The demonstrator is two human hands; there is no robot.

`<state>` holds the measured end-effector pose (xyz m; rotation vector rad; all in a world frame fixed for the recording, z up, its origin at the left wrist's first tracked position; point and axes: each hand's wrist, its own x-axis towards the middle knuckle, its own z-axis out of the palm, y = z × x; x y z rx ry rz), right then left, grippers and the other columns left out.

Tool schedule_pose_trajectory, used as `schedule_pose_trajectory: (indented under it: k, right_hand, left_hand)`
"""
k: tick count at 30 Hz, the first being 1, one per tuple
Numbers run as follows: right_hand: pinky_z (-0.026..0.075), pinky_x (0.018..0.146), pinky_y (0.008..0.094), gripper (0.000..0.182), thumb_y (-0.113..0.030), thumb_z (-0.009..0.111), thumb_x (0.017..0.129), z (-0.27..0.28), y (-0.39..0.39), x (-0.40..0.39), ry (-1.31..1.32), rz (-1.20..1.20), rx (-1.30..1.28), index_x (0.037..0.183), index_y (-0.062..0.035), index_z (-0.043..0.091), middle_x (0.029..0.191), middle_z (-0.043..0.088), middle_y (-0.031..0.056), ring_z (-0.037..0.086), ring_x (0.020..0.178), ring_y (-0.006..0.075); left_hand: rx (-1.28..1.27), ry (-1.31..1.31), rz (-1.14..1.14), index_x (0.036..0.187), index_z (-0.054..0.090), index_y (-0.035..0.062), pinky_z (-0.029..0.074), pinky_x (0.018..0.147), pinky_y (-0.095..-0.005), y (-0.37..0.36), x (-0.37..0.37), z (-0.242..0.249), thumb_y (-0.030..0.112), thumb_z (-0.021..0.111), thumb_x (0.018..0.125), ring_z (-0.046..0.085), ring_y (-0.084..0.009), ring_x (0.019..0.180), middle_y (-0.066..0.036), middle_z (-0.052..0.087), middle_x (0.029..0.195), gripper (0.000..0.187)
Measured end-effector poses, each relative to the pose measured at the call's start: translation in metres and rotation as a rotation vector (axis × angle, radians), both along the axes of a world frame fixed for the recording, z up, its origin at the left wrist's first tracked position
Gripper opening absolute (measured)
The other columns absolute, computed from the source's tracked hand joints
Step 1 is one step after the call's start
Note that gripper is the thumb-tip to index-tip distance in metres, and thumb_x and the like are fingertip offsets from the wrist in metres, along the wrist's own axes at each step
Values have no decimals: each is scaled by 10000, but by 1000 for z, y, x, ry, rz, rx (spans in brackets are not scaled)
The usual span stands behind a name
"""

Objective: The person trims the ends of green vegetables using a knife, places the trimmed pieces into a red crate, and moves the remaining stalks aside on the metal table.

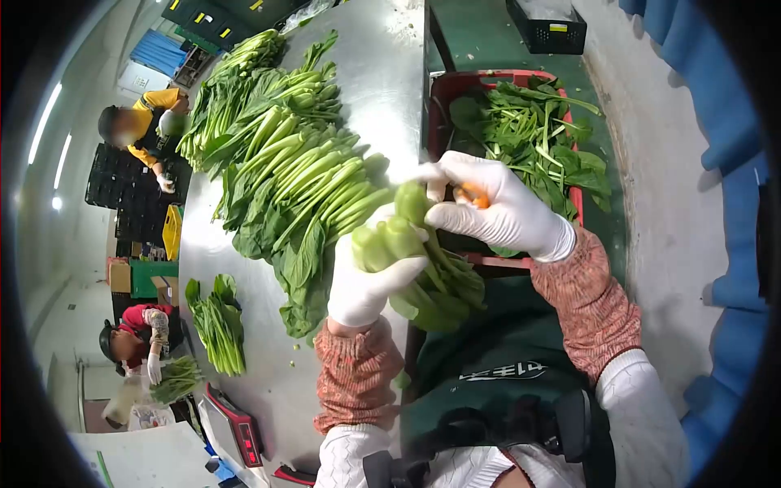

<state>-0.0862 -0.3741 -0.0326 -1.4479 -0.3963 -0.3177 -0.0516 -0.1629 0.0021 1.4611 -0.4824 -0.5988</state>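
- The steel worktop (382, 73) runs from the top centre of the frame down to the lower left, its bare metal showing at the top.
- A long heap of leafy greens (285, 163) lies on it, filling the upper-middle left of the frame, pale stems pointing right, dark leaves to the left.
- A red crate (455, 81) sits right of centre, just beside the worktop's edge, holding loose green leaves (537, 138).
- A green apron (488, 358) covers the lower middle, below the two patterned sleeves.
- A bunch of greens (423, 268) is held at the centre of the frame, over the worktop's right edge, cut stem ends up and leaves hanging toward the lower right.
- The left hand (362, 281), in a white glove, is wrapped around the bunch from below, fingers closed on its stems.
- The right hand (496, 207), also white-gloved, is just right of centre, curled closed around a small orange thing (472, 195); what that is cannot be told. Its fingertips touch the top of the bunch.
- A smaller bundle of greens (220, 321) lies alone on the worktop at lower left.
- A black crate (547, 28) stands on the floor at top right.
- A red scale (240, 431) sits at the bottom left of the worktop.
- Two other people work at the far left edge, one in yellow (146, 122) at upper left, one in red (138, 329) at lower left.
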Motion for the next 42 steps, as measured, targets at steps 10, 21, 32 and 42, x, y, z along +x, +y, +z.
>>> schedule_pose_trajectory:
  k: [10, 21, 32, 42]
  right_hand:
    - [396, 595, 285, 93, 50, 625, 786, 6, -4, -12, -122, -296, -430, 782, 10, 542, 742, 485, 64, 479, 647, 158]
    - [472, 703, 266, 589, -138, 722, 865, -32, 4, 4, 70, -328, -395, 1403, -29, 510, 985, 563, 29, 569, 789, 118]
    - [376, 660, 223, 236, -131, 548, 995, -10, 60, -15, -35, -35, -307, 1163, 15, 626, 977, 532, 31, 481, 790, 87]
    - [376, 548, 181, 268, -79, 468, 1029, -31, -5, 9, 243, -272, 28, 1246, 39, 573, 817, 537, -26, 436, 584, 33]
  left_hand:
    - [-10, -196, -65, 1028, 674, -32, 498, 886, -345, 50, 10, -12, -11, 763, 689, 617, -219, 1004, -141, 630, 1177, 352]
    - [-665, 62, 120, 1117, 587, -23, 517, 899, -495, 116, 0, -66, 44, 705, 710, 624, -373, 1024, -202, 622, 1090, 428]
    - [-650, 474, -14, 1063, 626, -57, 545, 772, -348, 49, -39, -46, 70, 790, 661, 659, -224, 821, -131, 660, 923, 452]
    - [-680, 203, 202, 1005, 638, -10, 526, 873, -413, 90, -35, -31, 108, 749, 695, 668, -293, 933, -226, 619, 1158, 350]
